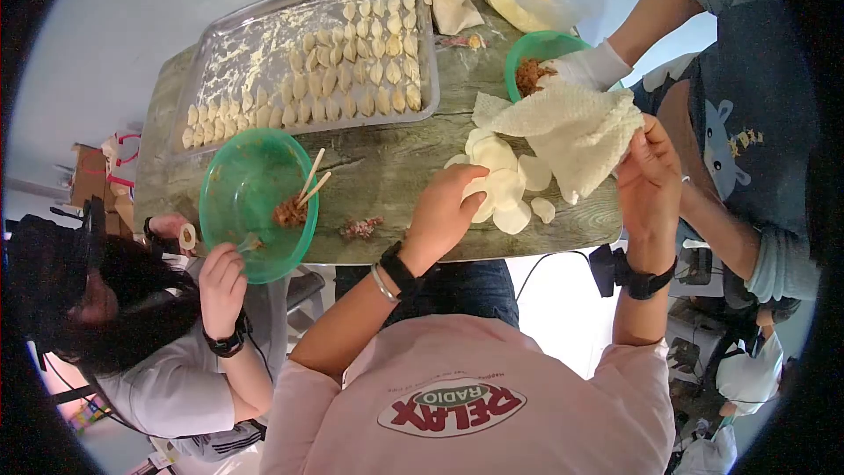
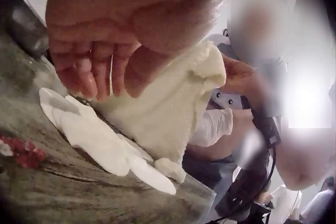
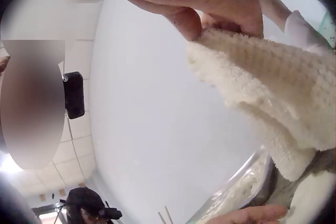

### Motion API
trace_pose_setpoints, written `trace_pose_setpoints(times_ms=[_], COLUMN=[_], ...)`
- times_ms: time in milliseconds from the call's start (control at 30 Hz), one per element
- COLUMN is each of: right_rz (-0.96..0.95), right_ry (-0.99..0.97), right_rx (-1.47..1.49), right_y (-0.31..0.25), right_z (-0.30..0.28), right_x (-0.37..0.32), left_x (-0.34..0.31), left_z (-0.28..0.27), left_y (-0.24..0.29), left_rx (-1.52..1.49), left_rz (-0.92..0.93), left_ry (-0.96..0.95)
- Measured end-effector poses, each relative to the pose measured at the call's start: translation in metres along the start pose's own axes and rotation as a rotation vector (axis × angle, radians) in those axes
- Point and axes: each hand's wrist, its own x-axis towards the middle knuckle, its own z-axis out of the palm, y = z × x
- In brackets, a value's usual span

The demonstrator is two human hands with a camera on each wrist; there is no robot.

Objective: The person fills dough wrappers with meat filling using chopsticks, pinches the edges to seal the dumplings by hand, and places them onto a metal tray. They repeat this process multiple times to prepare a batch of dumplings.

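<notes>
My left hand [image 1: 450,204] reaches over a pile of round white dumpling wrappers [image 1: 508,186] on the wooden table [image 1: 387,167]. In the left wrist view its curled fingers [image 2: 97,74] pinch a thin wrapper seen edge-on, above the spread wrappers [image 2: 94,134]. My right hand [image 1: 649,167] pinches the corner of a white textured cloth [image 1: 571,127] and holds it lifted off the wrappers. The right wrist view shows its thumb and fingers [image 3: 210,16] gripping the cloth [image 3: 273,82]. The same cloth [image 2: 168,113] hangs behind my left hand.
A metal tray [image 1: 251,44] holds several rows of folded dumplings. A green bowl [image 1: 237,185] with filling and chopsticks sits at the left, held by a seated person. A gloved hand [image 1: 587,66] reaches into a second green bowl [image 1: 538,46]. Filling scraps [image 1: 360,229] lie near the table edge.
</notes>
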Motion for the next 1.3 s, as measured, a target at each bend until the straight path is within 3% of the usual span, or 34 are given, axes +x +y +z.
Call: trace_pose_setpoints(times_ms=[67, 200, 267, 367, 467, 700, 900, 1000, 1067, 1200, 1300], right_rz=[0.030, -0.027, -0.044, -0.050, -0.078, -0.072, -0.080, -0.107, -0.119, -0.120, -0.140], right_ry=[-0.028, 0.037, 0.058, 0.088, 0.077, 0.109, 0.118, 0.128, 0.118, 0.120, 0.133], right_rx=[0.020, -0.023, -0.029, -0.048, -0.067, -0.078, -0.041, -0.032, -0.029, -0.104, -0.107], right_y=[-0.004, -0.005, -0.001, 0.002, 0.002, 0.008, 0.008, 0.008, 0.008, 0.006, 0.008], right_z=[-0.003, 0.003, 0.002, -0.001, -0.004, -0.014, -0.014, -0.010, -0.009, -0.005, -0.006], right_x=[0.000, -0.006, -0.011, -0.018, -0.024, -0.034, -0.035, -0.035, -0.035, -0.036, -0.036], left_x=[0.008, 0.015, 0.018, 0.023, 0.023, 0.026, 0.027, 0.029, 0.040, 0.062, 0.071], left_z=[0.003, 0.022, 0.037, 0.059, 0.076, 0.090, 0.100, 0.091, 0.083, 0.083, 0.087], left_y=[-0.004, 0.009, 0.008, 0.013, 0.011, 0.009, 0.000, 0.000, 0.001, 0.004, 0.003], left_rx=[0.305, 0.325, 0.379, 0.461, 0.485, 0.636, 0.617, 0.432, 0.569, 0.804, 0.795], left_rz=[0.229, 0.263, 0.440, 0.515, 0.538, 0.524, 0.605, 0.557, 0.498, 0.302, 0.253], left_ry=[0.051, -0.046, -0.154, -0.258, -0.201, -0.230, -0.132, -0.095, 0.026, -0.054, 0.025])
